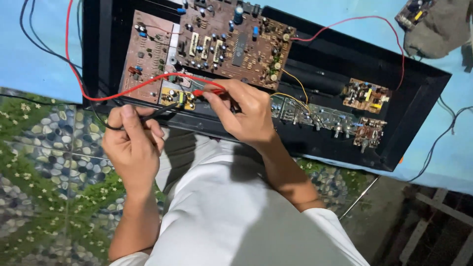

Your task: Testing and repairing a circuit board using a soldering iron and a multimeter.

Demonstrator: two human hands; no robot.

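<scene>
2 bare hands are seen from above, working over an opened black electronics chassis (315, 74) that lies on a counter (39, 59) covered in light blue. The right hand (246, 111) is closed in a pen-like pinch around a red test probe (207, 91), whose tip is pressed down onto a small yellow circuit board (178, 97) at the near edge of the chassis; the grip appears to be chosen for fine, steady aiming at a single point. The left hand (132, 140) is held just in front of the chassis, its fingers (148, 123) curled shut around a black test probe (157, 112), which is angled toward the same small board, though whether its tip touches cannot be told. A red lead (123, 92) is draped from the red probe across the chassis edge and up out of view, and a black lead (44, 47) runs off over the counter. A large brown circuit board (231, 44) crowded with components fills the upper left of the chassis, and 2 smaller boards (367, 96) sit toward its right end. A grey cloth (438, 29) lies at the far right of the counter. White trousers (231, 212) and a pebble-patterned floor (44, 172) are seen below.
</scene>
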